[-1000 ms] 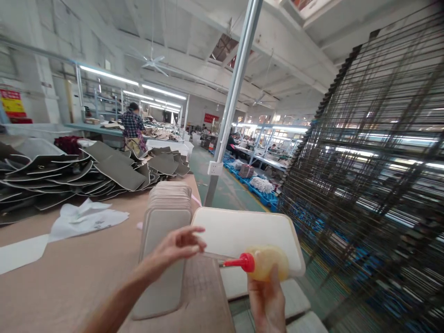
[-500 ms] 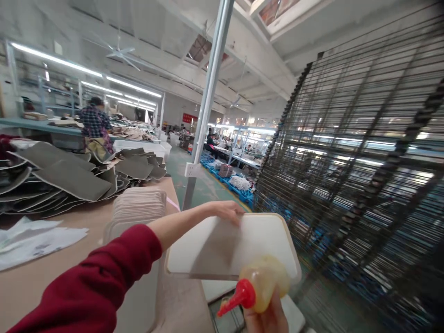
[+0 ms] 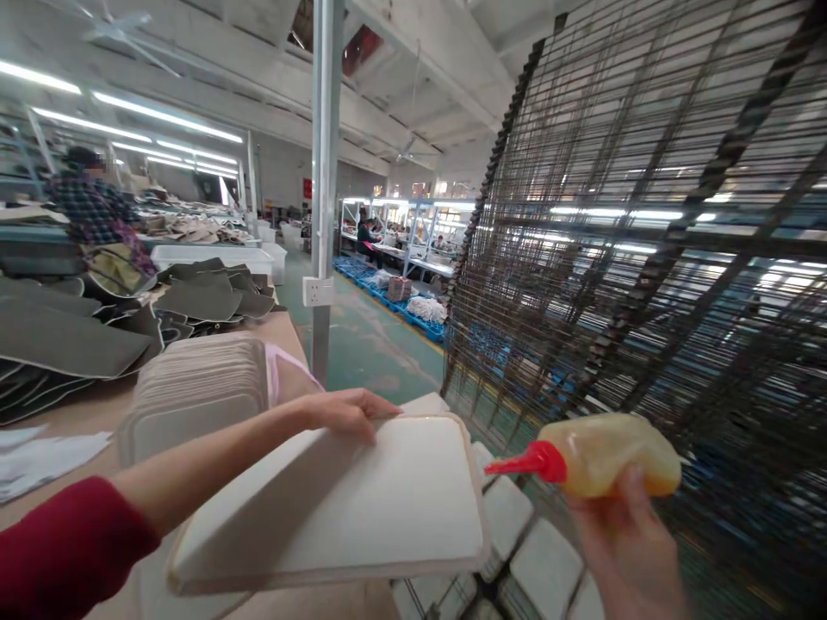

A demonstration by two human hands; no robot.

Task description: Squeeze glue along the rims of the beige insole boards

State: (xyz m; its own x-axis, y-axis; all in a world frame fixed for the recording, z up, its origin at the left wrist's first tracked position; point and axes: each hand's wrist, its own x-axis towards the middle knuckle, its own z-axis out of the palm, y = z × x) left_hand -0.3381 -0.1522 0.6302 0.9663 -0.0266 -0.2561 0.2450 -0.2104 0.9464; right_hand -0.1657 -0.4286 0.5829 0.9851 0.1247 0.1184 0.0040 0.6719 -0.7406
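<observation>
Our left hand (image 3: 345,410) pinched the white rounded-rectangular pad's (image 3: 362,508) far edge; our right hand (image 3: 624,542) squeezed the red-nozzled yellow glue bottle (image 3: 598,452) beside it.

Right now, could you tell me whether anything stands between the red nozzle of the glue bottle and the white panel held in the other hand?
Nothing visible does. The right hand holds the glue bottle with its nozzle pointing at the white panel, which the left hand holds by its far edge. Only open air lies between nozzle and panel edge.
</observation>
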